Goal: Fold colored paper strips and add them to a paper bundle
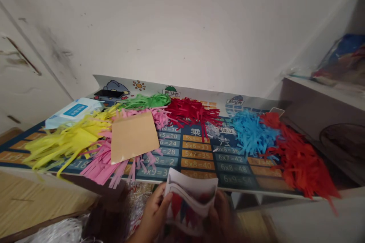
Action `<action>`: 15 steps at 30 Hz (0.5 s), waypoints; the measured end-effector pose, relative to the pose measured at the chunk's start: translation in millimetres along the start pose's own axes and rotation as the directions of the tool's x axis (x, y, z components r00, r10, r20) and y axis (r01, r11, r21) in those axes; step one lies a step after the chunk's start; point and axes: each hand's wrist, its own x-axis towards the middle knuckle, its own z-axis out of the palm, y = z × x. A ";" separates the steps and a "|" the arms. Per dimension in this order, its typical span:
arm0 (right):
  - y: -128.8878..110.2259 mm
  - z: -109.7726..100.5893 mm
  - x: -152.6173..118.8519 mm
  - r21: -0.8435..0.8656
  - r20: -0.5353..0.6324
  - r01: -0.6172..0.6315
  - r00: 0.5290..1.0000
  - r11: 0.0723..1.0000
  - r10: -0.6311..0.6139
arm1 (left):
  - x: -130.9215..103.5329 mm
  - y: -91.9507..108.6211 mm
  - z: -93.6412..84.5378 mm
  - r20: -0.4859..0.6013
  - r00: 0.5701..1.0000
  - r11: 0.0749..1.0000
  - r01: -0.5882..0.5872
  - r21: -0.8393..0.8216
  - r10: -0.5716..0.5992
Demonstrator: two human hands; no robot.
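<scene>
A white paper bag (pixel 194 191) with coloured pointed shapes on its front is held upright at the table's front edge, its mouth gaping a little. My left hand (pixel 156 209) grips its left side, thumb on the front. On the right side my right hand (pixel 221 212) has hold of it too, dark and smeared by motion. Beyond the bag a flat tan paper piece (pixel 134 136) lies on pink paper strips (pixel 102 161). The lower part of the bag is blurred.
Yellow (pixel 71 136), green (pixel 146 101), dark red (pixel 192 112), blue (pixel 253 133) and orange-red shredded paper (pixel 302 159) covers parts of the times-table mat (pixel 196 154). A wipes pack (pixel 75 112) and phone (pixel 108 93) lie left. A grey box (pixel 319 110) stands right; clear strands (pixel 59 231) sit below.
</scene>
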 end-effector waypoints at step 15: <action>12.1 0.9 10.8 -0.030 -0.067 -0.065 0.996 0.997 0.063 | -12.5 -39.5 1.2 -0.172 0.984 0.997 -0.048 -0.056 0.038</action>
